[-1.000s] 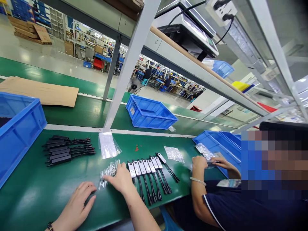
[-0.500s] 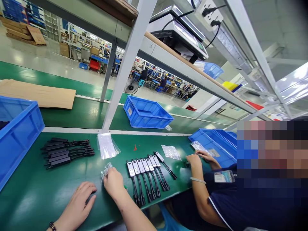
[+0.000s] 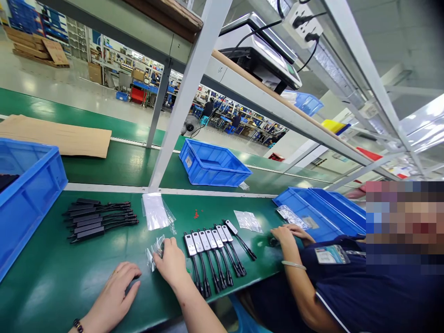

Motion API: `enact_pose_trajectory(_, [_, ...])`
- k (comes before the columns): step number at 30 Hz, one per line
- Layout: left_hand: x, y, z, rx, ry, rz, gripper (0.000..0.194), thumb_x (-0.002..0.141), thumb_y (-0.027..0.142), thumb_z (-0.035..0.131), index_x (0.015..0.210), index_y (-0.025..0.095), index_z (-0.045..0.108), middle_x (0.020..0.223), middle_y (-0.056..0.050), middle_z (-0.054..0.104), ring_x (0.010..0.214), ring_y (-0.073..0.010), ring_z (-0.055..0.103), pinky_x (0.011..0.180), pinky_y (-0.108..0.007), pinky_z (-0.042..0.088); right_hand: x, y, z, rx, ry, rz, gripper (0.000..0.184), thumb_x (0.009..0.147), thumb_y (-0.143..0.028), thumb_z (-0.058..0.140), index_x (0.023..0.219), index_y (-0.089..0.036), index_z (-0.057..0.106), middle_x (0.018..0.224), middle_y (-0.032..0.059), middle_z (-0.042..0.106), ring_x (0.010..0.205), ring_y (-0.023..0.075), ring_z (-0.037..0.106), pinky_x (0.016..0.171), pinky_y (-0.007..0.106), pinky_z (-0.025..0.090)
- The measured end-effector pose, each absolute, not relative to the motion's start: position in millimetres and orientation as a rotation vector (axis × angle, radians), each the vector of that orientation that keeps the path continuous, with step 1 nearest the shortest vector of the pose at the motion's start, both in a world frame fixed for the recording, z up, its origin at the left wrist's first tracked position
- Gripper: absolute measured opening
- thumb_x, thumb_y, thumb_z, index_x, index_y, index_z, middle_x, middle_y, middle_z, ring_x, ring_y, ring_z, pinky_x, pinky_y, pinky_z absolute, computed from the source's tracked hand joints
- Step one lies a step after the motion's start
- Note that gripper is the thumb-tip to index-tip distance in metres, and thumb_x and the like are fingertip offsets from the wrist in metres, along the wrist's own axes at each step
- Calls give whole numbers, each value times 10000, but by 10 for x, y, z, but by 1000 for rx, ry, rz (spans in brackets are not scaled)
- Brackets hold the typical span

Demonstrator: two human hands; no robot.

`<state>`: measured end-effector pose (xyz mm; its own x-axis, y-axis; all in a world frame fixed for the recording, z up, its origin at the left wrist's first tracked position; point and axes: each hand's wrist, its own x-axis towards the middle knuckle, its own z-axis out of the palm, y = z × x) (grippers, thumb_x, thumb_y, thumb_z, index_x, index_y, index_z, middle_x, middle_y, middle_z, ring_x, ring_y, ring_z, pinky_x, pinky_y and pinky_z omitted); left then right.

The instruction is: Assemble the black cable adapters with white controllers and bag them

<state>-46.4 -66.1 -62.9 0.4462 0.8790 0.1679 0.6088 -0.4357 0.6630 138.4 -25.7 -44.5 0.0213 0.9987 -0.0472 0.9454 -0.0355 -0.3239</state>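
My left hand [image 3: 116, 291] rests palm down on the green tabletop, fingers together and stretched out, holding nothing. To its right, my right hand [image 3: 171, 261] has its fingers curled around the edge of crumpled clear plastic bags [image 3: 152, 254]; the fingertips are partly hidden. Just beyond lie flat clear plastic bags [image 3: 154, 210]. Right of my right hand is a row of white-faced devices with short black cables [image 3: 210, 240]. A pile of black boxes with cables [image 3: 92, 219] lies at the left. A green bit shows beside my right wrist.
Blue bins stand at the left [image 3: 31, 185], on the rear ledge [image 3: 215, 162] and at the right [image 3: 312, 212]. A co-worker's hands [image 3: 286, 233] are at the right of the table. Small red rings [image 3: 196, 213] and another plastic bag [image 3: 248, 221] lie behind the devices. A metal post [image 3: 176, 101] rises at the back.
My right hand has shifted slightly right, and more of the crumpled plastic shows beside it. My left hand stays in place. The co-worker has leaned a little to the right.
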Motion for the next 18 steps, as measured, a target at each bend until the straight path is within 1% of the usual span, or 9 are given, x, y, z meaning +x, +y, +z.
enact_pose_trajectory(3, [-468,-670,-618,2183,1245,687,185,842,324,444,942,230,567,992,-68,599,1004,-217,514,880,-373,448,1466,-242,-379,-2057,-1997,365,235,794,-359,488,950,-185,513,950,71,510,778,205,580,672,298,426])
enact_pose_trajectory(6, [-469,-672,-604,2180,1252,662,188,840,334,445,936,230,569,989,-66,601,1003,-217,516,877,-368,451,1611,-71,-304,-2115,-1944,310,217,844,-302,419,974,-169,532,984,93,518,797,195,584,675,284,421])
enact_pose_trajectory(10, [-462,-660,-582,2170,1273,631,193,836,351,449,935,240,572,1001,-55,601,1020,-219,510,888,-367,447,1736,280,-293,-2249,-1983,263,266,843,-260,429,1073,-152,510,1033,119,546,825,206,597,671,288,417])
enact_pose_trajectory(12, [-459,-656,-577,2162,1275,629,192,837,351,446,934,243,571,1006,-51,601,1022,-214,510,881,-354,453,1742,405,-336,-2280,-2031,284,232,818,-202,451,1024,-144,542,954,118,596,816,223,606,659,294,415])
enact_pose_trajectory(15, [-462,-657,-582,2158,1279,656,186,834,347,454,930,242,574,1000,-49,605,1015,-209,517,880,-342,455,1722,443,-418,-2295,-2067,320,205,769,-74,431,882,-127,593,826,127,640,777,240,618,636,300,411])
enact_pose_trajectory(18, [-467,-665,-595,2162,1283,675,180,830,341,463,931,244,576,996,-45,609,1016,-208,519,887,-342,452,1714,329,-471,-2284,-2097,338,205,751,-59,432,835,-126,606,813,141,651,765,247,621,628,301,409])
